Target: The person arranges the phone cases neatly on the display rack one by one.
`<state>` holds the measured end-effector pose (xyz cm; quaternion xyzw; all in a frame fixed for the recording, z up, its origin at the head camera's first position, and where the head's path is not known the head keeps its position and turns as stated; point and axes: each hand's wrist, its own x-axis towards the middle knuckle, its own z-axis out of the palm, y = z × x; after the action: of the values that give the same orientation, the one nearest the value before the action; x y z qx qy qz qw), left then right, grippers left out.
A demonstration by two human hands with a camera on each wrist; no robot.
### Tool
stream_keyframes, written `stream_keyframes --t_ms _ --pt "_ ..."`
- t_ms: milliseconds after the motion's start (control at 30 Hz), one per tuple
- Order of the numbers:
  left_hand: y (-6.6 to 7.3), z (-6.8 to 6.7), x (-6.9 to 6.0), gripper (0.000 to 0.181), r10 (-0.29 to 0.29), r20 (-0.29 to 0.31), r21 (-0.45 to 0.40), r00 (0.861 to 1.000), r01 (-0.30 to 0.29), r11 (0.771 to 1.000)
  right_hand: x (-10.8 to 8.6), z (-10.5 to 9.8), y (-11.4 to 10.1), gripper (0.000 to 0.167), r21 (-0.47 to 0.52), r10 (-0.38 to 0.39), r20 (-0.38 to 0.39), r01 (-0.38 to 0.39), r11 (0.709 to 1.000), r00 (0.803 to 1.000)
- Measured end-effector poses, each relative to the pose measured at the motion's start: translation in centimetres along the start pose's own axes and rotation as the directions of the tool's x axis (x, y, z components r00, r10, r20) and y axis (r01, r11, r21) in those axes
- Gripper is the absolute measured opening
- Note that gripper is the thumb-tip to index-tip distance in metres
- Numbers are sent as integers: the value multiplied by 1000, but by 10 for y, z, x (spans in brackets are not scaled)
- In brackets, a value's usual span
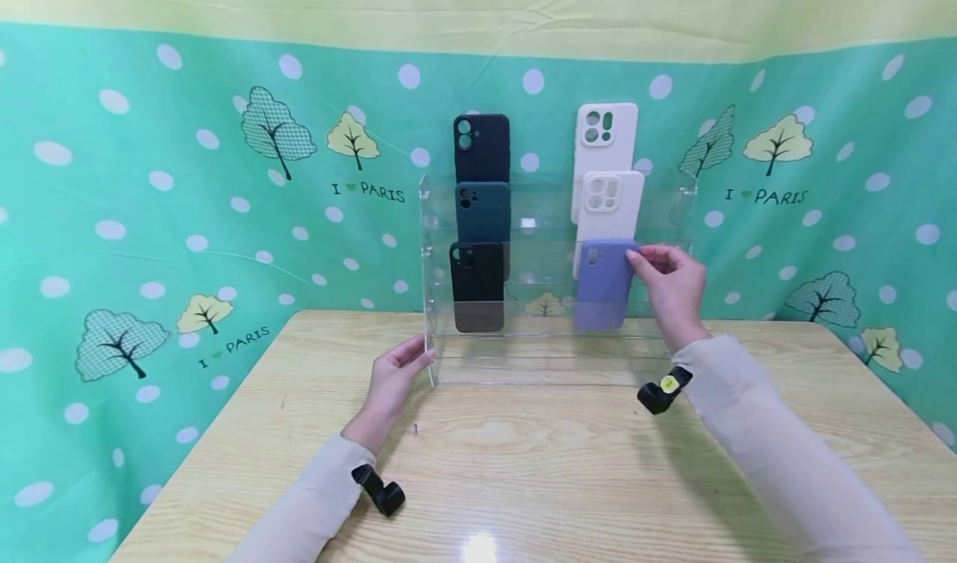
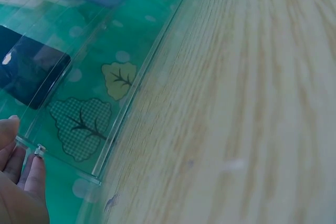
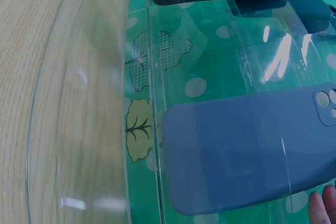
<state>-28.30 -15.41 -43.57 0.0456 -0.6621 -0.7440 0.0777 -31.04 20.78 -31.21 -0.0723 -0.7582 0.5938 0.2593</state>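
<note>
A clear acrylic display stand (image 1: pixel 542 349) stands on the table with phone cases in two columns. My right hand (image 1: pixel 673 285) pinches the upper right edge of a purple phone case (image 1: pixel 604 289), which sits in the lowest tier on the right. In the right wrist view this case (image 3: pixel 241 150) leans behind a clear lip, with fingertips (image 3: pixel 318 209) at its edge. My left hand (image 1: pixel 392 380) holds the stand's left side panel near the bottom, thumb and fingers on either side of it. The left wrist view shows that hand (image 2: pixel 23 187) at the panel's edge.
Two white phone cases (image 1: pixel 609 135) rise behind the purple one. The left column has a black case (image 1: pixel 482 152), a dark teal case (image 1: pixel 483 210) and another black case (image 1: pixel 478 276). Behind the wooden table (image 1: pixel 493 463) hangs a green dotted cloth (image 1: pixel 224 239).
</note>
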Motion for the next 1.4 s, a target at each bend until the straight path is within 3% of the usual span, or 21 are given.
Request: stream_keyframes --t_ms 400,600,800,967,1167,1400 --pt "1 1 -1 39 4 11 -7 1000 -3 1000 -4 -4 0 46 -22 -32 -19 32 999 999" --pt "3 -1 -1 40 -10 28 -1 1000 10 1000 -6 -11 2 48 0 -56 8 56 998 998" --pt "10 -5 1 42 -5 50 76 999 1 997 -8 -18 3 48 -31 -74 11 74 997 997" --pt "11 -7 3 43 -15 58 98 998 9 995 -8 -18 3 48 -46 -78 74 81 996 994" --pt "10 -6 2 43 -17 59 86 998 12 996 -6 -15 2 42 28 -44 132 41 999 990" --pt "10 -5 1 42 -14 56 74 998 9 997 1 -11 -3 38 164 27 139 -50 985 990"
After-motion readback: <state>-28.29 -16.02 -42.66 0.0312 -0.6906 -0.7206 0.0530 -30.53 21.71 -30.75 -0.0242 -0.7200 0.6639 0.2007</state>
